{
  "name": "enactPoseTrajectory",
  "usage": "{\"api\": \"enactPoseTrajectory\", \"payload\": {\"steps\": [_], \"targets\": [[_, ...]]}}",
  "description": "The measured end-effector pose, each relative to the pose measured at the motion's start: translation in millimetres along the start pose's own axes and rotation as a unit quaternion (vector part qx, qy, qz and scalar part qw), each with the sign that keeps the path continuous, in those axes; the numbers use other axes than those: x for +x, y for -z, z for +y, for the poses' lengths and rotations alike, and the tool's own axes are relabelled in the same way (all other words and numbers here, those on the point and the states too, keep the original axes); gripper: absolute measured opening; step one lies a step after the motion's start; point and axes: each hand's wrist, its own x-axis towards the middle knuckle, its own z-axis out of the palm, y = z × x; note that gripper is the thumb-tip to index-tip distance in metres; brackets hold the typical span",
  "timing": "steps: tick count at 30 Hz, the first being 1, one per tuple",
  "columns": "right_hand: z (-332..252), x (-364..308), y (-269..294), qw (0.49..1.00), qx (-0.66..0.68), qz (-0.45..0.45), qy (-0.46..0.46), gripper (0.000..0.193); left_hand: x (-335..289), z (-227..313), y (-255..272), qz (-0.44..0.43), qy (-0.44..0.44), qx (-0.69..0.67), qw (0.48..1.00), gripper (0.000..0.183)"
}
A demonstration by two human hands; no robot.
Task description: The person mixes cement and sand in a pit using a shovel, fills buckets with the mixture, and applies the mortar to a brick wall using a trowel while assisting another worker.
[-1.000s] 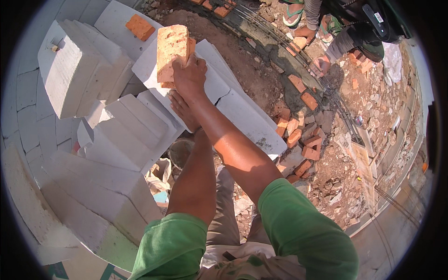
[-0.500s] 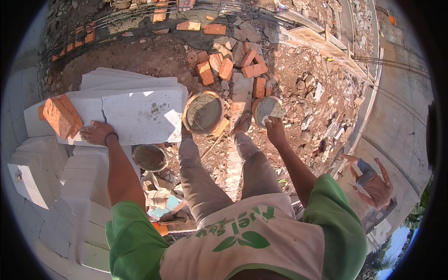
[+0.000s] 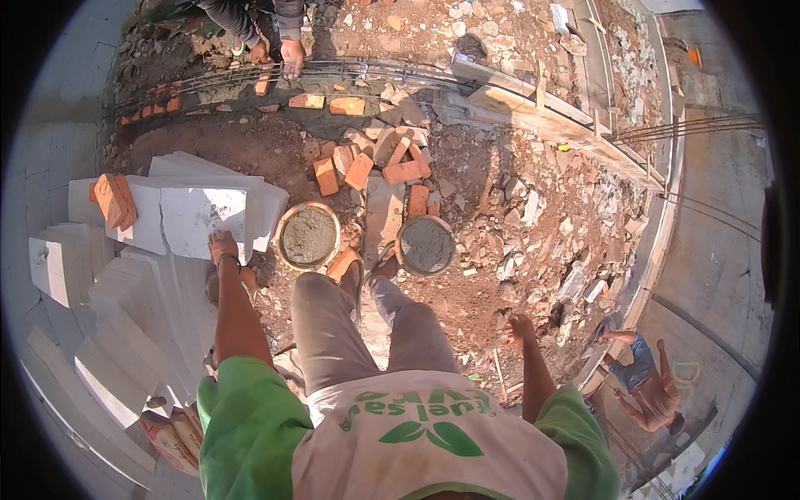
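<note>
My left hand (image 3: 222,245) lies on the near edge of a cracked white block slab (image 3: 204,218), fingers spread over its surface. A few orange bricks (image 3: 114,200) rest on the slab's left end. Away from everything, my right hand (image 3: 520,330) hangs over the rubble at the right, fingers loosely apart and holding nothing. Between the hands, just beyond my feet, are two round buckets of wet grey mortar: the left bucket (image 3: 308,236) beside the slab, and the right bucket (image 3: 426,245) by my foot.
Loose bricks (image 3: 360,171) lie piled beyond the buckets. Steel rebar (image 3: 375,73) runs across the far side, where another person's hands (image 3: 292,57) reach down. White blocks (image 3: 137,292) are stacked at left. A second person (image 3: 646,379) is at right, past a formwork board (image 3: 542,112).
My right hand has left the right bucket and dropped back toward my side. My left hand has moved right along the slab. Another person's hands have appeared at the far rebar.
</note>
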Motion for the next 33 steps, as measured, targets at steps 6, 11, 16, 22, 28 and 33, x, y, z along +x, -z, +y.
{"api": "enactPoseTrajectory", "payload": {"steps": [6,11,16,22,28,33], "targets": [[-91,9,15,0.972,-0.09,-0.057,0.209,0.032,-21,25,16,-0.038,0.053,-0.067,0.996,0.07],[-231,-26,41,0.959,-0.084,-0.088,0.257,0.034,-22,19,8,-0.063,0.098,-0.122,0.986,0.077],[-265,13,100,0.969,-0.092,-0.026,0.228,0.031,-43,60,-6,-0.046,0.15,-0.118,0.981,0.084],[-295,-44,132,0.986,-0.099,-0.036,0.13,0.033,-51,44,6,-0.062,0.182,-0.088,0.977,0.088],[-345,-76,165,0.949,-0.249,0.06,0.185,0.026,-67,71,9,-0.043,0.205,-0.051,0.977,0.092],[-432,-14,173,0.96,-0.044,0.083,0.265,0.021,-61,82,20,0.044,0.188,-0.146,0.97,0.087]]}}
